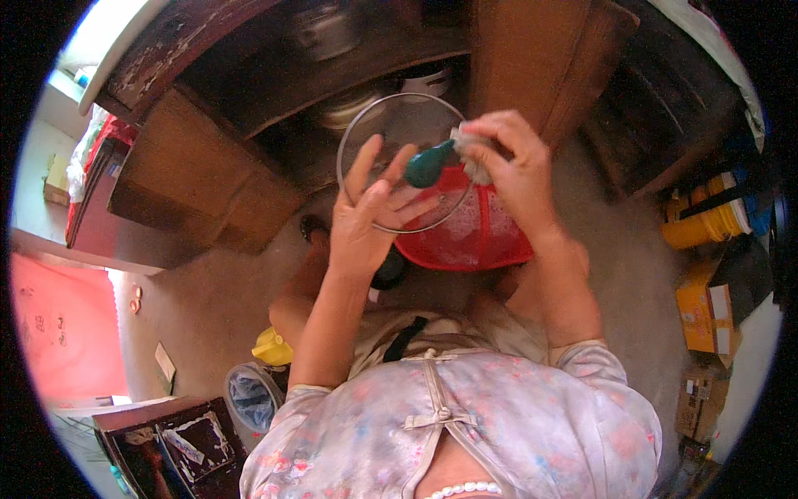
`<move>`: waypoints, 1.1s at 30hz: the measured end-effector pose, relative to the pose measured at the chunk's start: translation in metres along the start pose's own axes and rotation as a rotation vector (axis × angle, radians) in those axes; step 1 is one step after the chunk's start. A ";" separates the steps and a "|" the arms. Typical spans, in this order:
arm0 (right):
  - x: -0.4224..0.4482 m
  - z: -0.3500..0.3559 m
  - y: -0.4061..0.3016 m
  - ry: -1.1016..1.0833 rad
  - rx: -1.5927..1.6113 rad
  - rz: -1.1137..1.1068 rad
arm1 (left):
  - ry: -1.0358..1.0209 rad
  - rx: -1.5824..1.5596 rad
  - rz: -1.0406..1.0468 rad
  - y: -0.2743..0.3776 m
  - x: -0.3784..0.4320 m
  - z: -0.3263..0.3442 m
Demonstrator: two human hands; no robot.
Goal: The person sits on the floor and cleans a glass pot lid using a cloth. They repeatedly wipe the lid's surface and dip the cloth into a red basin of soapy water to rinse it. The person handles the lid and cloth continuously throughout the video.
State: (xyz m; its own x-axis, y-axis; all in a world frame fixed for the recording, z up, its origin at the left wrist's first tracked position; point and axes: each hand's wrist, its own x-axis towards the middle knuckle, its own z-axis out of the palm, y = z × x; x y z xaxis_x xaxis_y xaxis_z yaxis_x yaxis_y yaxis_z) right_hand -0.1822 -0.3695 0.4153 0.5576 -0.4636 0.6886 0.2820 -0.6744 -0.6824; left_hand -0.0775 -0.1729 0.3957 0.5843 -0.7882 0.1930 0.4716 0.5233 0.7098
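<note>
Out in front of me is a round clear lid, apparently glass, with a thin metal rim (340, 150). From its middle rises a dark green knob-like piece (427, 167). My left hand (374, 206) grips the lid at its lower left edge, with fingers showing through the clear part. Between the fingertips of my right hand (514, 156) is a crumpled pale cloth (474, 165), held against the lid's right side. Below both hands, between my knees, a red plastic basin (492, 234) is partly covered by the lid and right hand. Its contents are unclear.
A dark wooden cabinet (299, 81) stands ahead with a brown door (218, 178) swung out at left and another brown panel (530, 56) at right. Pots sit inside. A lined waste bin (252, 396) and a yellow object (272, 347) are near my left side; boxes (704, 312) line the right.
</note>
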 end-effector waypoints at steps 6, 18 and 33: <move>0.034 0.006 0.007 -0.008 -0.064 -0.129 | -0.043 0.026 -0.039 -0.013 0.008 0.005; 0.030 0.002 -0.018 0.004 -0.154 -0.327 | -0.071 -0.018 -0.063 -0.004 0.004 -0.007; -0.059 0.038 -0.018 -0.173 -0.110 -0.273 | 0.099 -0.149 0.121 -0.029 0.018 -0.007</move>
State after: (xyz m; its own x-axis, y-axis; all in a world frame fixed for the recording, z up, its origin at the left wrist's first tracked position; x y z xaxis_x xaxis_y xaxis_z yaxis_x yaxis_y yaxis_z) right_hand -0.1901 -0.3079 0.3782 0.5999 -0.1596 0.7840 0.3581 -0.8227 -0.4415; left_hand -0.0762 -0.1996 0.3733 0.7015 -0.6846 0.1982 0.4817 0.6604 0.5760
